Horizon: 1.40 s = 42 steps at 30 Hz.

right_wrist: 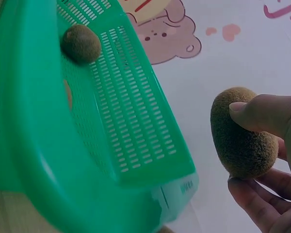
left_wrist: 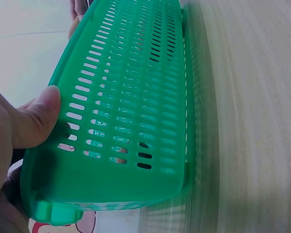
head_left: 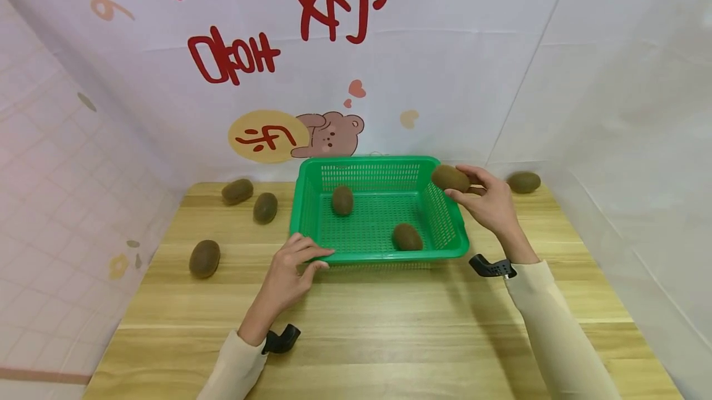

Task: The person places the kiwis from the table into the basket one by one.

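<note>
A green plastic basket (head_left: 378, 256) stands on the wooden table with two kiwis inside, one kiwi (head_left: 342, 200) toward the back left and another kiwi (head_left: 408, 237) by the front wall. My left hand (head_left: 292, 267) holds the basket's front left rim, its thumb (left_wrist: 41, 114) on the outside of the wall in the left wrist view. Above the basket's right rim, my right hand (head_left: 486, 199) grips a brown fuzzy kiwi (head_left: 450, 178) between thumb and fingers. The same held kiwi (right_wrist: 242, 138) is clear of the basket in the right wrist view.
Left of the basket lie three loose kiwis: one kiwi (head_left: 237, 191) at the back, a second kiwi (head_left: 265, 208) nearby, and a third kiwi (head_left: 204, 258) farther forward. Beyond my right hand is another kiwi (head_left: 524, 182). A white printed cloth (head_left: 445, 78) hangs behind the table (head_left: 389, 338).
</note>
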### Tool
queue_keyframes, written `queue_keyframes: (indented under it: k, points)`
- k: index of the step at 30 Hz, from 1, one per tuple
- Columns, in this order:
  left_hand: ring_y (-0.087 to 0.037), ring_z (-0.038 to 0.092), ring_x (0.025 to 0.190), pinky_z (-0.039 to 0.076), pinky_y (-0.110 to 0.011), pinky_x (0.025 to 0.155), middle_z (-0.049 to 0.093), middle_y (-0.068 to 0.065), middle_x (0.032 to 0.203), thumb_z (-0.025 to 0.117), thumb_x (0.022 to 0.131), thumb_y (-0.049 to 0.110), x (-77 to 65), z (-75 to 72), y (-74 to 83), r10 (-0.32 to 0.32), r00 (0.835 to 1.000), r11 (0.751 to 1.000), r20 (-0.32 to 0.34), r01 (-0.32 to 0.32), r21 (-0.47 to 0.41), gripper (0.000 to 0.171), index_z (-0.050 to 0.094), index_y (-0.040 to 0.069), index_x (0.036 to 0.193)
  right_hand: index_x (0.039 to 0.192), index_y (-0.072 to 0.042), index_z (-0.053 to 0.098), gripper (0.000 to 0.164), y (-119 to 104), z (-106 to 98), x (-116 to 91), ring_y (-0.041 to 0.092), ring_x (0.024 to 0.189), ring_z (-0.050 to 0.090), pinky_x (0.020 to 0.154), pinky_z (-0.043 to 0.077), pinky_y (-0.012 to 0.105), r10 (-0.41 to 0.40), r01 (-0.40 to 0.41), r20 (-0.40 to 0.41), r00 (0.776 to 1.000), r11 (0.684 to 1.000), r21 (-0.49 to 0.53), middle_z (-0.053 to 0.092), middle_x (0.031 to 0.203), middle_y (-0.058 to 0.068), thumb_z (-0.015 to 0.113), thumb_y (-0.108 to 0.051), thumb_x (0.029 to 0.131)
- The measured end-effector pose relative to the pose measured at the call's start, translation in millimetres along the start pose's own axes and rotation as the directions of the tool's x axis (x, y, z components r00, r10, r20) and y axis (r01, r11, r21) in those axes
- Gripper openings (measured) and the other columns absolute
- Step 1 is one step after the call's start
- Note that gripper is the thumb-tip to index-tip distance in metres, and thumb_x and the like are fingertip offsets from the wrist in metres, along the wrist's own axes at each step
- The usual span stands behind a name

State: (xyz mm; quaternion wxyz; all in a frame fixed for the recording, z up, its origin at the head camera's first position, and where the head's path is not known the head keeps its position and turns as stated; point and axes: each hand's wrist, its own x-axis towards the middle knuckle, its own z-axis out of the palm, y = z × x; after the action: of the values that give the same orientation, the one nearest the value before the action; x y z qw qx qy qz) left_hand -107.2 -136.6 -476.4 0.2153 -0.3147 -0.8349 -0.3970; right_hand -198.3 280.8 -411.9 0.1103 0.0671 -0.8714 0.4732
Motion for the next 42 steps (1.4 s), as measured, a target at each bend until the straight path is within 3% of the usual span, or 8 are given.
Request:
queue_keyframes:
  k: [5, 10, 17, 22, 27, 31, 38, 42]
  points:
    - [-0.011, 0.049, 0.084, 0.044, -0.024, 0.076, 0.073, 0.003, 0.092, 0.085, 0.077, 0.000, 2.1, 0.2, 0.1, 0.023, 0.999, 1.000, -0.022, -0.023, 0.003, 0.030, 0.082, 0.012, 0.104, 0.141, -0.011, 0.062, 0.056, -7, 5, 3, 0.017, 0.112, 0.061, 0.093, 0.057, 0.029, -0.062, 0.063, 0.022, 0.998, 0.998, -0.016, 0.064, 0.135, 0.014, 0.081, -0.024, 0.090]
    - [-0.010, 0.050, 0.085, 0.045, -0.024, 0.076, 0.073, 0.004, 0.092, 0.085, 0.077, -0.001, 1.6, -1.4, 1.5, 0.009, 1.000, 1.000, -0.019, -0.009, 0.004, 0.030, 0.082, 0.012, 0.104, 0.143, -0.011, 0.061, 0.058, -14, 11, 1, 0.025, 0.118, 0.063, 0.098, 0.056, 0.039, -0.076, 0.077, 0.052, 0.996, 0.997, -0.013, 0.064, 0.137, 0.013, 0.081, -0.024, 0.090]
    - [-0.011, 0.051, 0.085, 0.045, -0.024, 0.075, 0.073, 0.003, 0.092, 0.085, 0.076, -0.003, 3.0, -1.2, 2.3, 0.025, 0.999, 1.000, -0.025, -0.025, -0.007, 0.033, 0.082, 0.012, 0.105, 0.140, -0.011, 0.063, 0.054, -15, 15, -2, 0.032, 0.114, 0.067, 0.095, 0.057, 0.031, -0.080, 0.081, 0.085, 0.993, 0.997, 0.001, 0.067, 0.132, 0.015, 0.081, -0.025, 0.091]
    - [-0.011, 0.050, 0.084, 0.045, -0.024, 0.075, 0.073, 0.003, 0.092, 0.085, 0.076, -0.004, 3.6, -1.6, 2.9, 0.033, 0.999, 0.999, -0.030, -0.033, -0.004, 0.034, 0.082, 0.012, 0.105, 0.137, -0.013, 0.065, 0.049, -11, 16, -1, 0.038, 0.116, 0.064, 0.100, 0.055, 0.041, -0.092, 0.094, 0.085, 0.992, 0.995, -0.019, 0.068, 0.132, 0.015, 0.079, -0.027, 0.092]
    - [-0.011, 0.051, 0.084, 0.046, -0.024, 0.075, 0.073, 0.004, 0.092, 0.086, 0.075, -0.003, 2.2, -1.6, 3.6, 0.032, 0.999, 0.999, -0.033, -0.032, 0.006, 0.034, 0.082, 0.013, 0.105, 0.141, -0.010, 0.062, 0.056, -7, 12, -1, 0.040, 0.114, 0.065, 0.106, 0.049, 0.055, -0.100, 0.104, 0.081, 0.992, 0.993, -0.051, 0.069, 0.128, 0.020, 0.080, -0.029, 0.091]
    - [-0.011, 0.051, 0.085, 0.046, -0.024, 0.075, 0.073, 0.004, 0.092, 0.085, 0.076, -0.003, 1.5, -1.6, 3.9, 0.031, 0.999, 0.999, -0.030, -0.031, 0.010, 0.034, 0.082, 0.013, 0.105, 0.147, -0.014, 0.056, 0.065, -4, 8, -1, 0.039, 0.119, 0.063, 0.110, 0.042, 0.061, -0.110, 0.115, 0.082, 0.991, 0.991, -0.071, 0.068, 0.128, 0.021, 0.082, -0.028, 0.089]
    - [-0.011, 0.052, 0.084, 0.046, -0.024, 0.075, 0.074, 0.005, 0.092, 0.085, 0.076, -0.003, 1.9, -1.9, 3.7, 0.034, 0.999, 0.999, -0.031, -0.034, 0.005, 0.034, 0.082, 0.014, 0.106, 0.156, -0.017, 0.044, 0.078, 5, 3, 1, 0.042, 0.142, 0.044, 0.113, 0.036, 0.064, -0.079, 0.095, 0.113, 0.990, 0.985, -0.144, 0.045, 0.158, 0.016, 0.082, -0.035, 0.089]
    - [-0.011, 0.051, 0.084, 0.046, -0.023, 0.074, 0.074, 0.005, 0.092, 0.085, 0.076, -0.003, 2.1, -1.6, 3.1, 0.037, 0.999, 0.999, -0.032, -0.037, 0.002, 0.035, 0.082, 0.014, 0.106, 0.159, -0.018, 0.040, 0.083, 12, -1, 2, 0.045, 0.145, 0.038, 0.114, 0.034, 0.064, -0.048, 0.067, 0.118, 0.992, 0.985, -0.159, 0.038, 0.163, 0.017, 0.081, -0.037, 0.089]
